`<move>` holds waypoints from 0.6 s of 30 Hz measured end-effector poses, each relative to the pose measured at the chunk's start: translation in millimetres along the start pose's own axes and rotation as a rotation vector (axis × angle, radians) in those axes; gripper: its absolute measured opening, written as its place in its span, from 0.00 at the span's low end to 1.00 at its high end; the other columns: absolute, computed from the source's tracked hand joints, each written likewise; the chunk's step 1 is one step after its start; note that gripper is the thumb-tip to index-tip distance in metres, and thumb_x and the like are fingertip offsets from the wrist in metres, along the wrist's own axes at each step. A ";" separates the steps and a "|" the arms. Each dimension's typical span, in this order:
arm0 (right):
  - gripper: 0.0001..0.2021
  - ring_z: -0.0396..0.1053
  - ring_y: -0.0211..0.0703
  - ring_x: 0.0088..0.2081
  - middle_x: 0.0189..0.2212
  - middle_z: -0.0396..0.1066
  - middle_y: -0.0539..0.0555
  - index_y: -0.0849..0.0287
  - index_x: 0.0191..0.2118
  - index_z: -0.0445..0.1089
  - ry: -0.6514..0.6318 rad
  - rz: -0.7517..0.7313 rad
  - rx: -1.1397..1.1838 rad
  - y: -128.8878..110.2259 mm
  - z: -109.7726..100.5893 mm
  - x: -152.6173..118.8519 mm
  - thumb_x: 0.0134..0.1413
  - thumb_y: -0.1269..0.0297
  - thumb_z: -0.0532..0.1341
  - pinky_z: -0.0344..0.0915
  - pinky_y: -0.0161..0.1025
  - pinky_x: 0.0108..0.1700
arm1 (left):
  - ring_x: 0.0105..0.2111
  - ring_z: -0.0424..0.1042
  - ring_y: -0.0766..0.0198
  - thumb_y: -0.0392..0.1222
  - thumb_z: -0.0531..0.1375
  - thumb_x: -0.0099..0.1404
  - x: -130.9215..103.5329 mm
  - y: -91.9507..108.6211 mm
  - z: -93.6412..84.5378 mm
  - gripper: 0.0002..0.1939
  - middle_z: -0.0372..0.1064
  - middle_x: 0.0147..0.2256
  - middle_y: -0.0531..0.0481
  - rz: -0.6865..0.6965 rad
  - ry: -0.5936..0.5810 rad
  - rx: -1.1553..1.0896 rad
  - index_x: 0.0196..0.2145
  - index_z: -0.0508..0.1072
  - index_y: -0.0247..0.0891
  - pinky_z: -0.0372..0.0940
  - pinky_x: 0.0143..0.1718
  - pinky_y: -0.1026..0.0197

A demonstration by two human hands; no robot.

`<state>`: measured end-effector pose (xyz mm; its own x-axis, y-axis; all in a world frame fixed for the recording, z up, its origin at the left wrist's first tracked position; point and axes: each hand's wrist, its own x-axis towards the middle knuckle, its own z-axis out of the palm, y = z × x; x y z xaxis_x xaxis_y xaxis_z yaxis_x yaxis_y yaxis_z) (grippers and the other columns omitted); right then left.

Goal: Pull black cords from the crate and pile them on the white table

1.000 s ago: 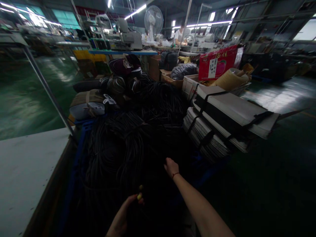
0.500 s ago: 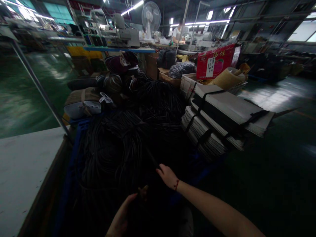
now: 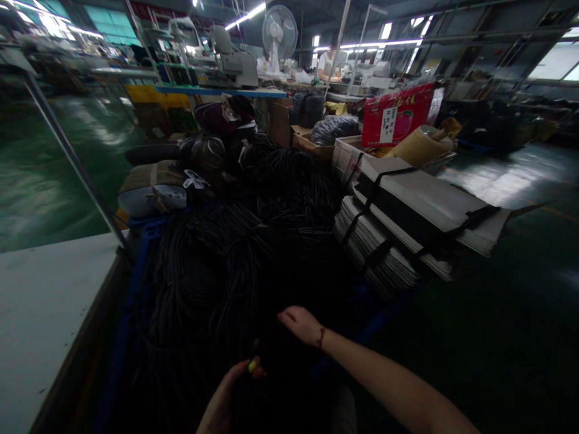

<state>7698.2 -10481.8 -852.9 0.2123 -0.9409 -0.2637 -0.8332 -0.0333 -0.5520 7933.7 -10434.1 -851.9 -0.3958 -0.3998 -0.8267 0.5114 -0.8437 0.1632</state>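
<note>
Low in the head view, my left hand [image 3: 233,386] has its thumb and fingertips around a small yellow thing [image 3: 253,364], too small to name. My right hand [image 3: 302,323], with a red string at the wrist, is closed at the fingertips; whatever it holds is lost in the dark. Both hands are over the near part of a heap of black cord coils [image 3: 217,259]. The coils lie on a blue pallet [image 3: 136,289].
Strapped stacks of pale sheets [image 3: 416,193] stand at the right. Wrapped bundles [image 3: 154,187] lie at the back left, a white table [image 3: 49,301] at the left. Farther back are a red box [image 3: 393,117], a fan [image 3: 279,33], sewing machines and a person [image 3: 329,66].
My right hand has moved slightly left and down, and the dark strip seen at its fingers no longer shows. The yellow thing at my left fingertips now shows more clearly.
</note>
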 end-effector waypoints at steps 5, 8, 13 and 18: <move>0.13 0.63 0.44 0.46 0.45 0.65 0.56 0.57 0.44 0.67 0.314 0.261 -0.178 39.8 -29.1 66.8 0.51 0.64 0.60 0.61 0.37 0.43 | 0.30 0.75 0.58 0.35 0.60 0.57 3.8 -0.5 -0.2 0.11 0.74 0.28 0.45 0.075 0.040 0.063 0.38 0.71 0.30 0.69 0.39 0.55; 0.10 0.62 0.46 0.45 0.44 0.65 0.57 0.58 0.39 0.68 0.308 0.248 -0.192 45.2 -25.6 76.8 0.47 0.66 0.62 0.61 0.39 0.41 | 0.31 0.75 0.57 0.35 0.61 0.56 7.1 -0.2 -4.0 0.11 0.75 0.30 0.44 0.096 0.026 0.080 0.39 0.71 0.30 0.69 0.40 0.56; 0.08 0.65 0.41 0.42 0.39 0.68 0.54 0.57 0.41 0.65 0.364 0.199 -0.132 41.2 -26.3 64.2 0.55 0.63 0.56 0.59 0.37 0.43 | 0.31 0.76 0.57 0.33 0.60 0.57 10.6 3.5 -10.9 0.11 0.75 0.29 0.44 0.067 0.052 0.033 0.39 0.70 0.29 0.70 0.39 0.55; 0.12 0.65 0.36 0.28 0.25 0.67 0.49 0.59 0.37 0.65 0.270 0.099 0.332 30.9 -31.2 28.1 0.58 0.56 0.51 0.59 0.33 0.32 | 0.32 0.76 0.56 0.34 0.61 0.57 15.5 3.3 -17.8 0.10 0.75 0.30 0.45 0.026 0.041 -0.020 0.38 0.71 0.30 0.69 0.42 0.52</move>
<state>7662.5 -10519.8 -852.7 -0.0381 -0.9900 -0.1358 -0.6238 0.1298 -0.7707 7942.9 -10436.7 -873.7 -0.3505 -0.4063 -0.8438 0.5365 -0.8256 0.1747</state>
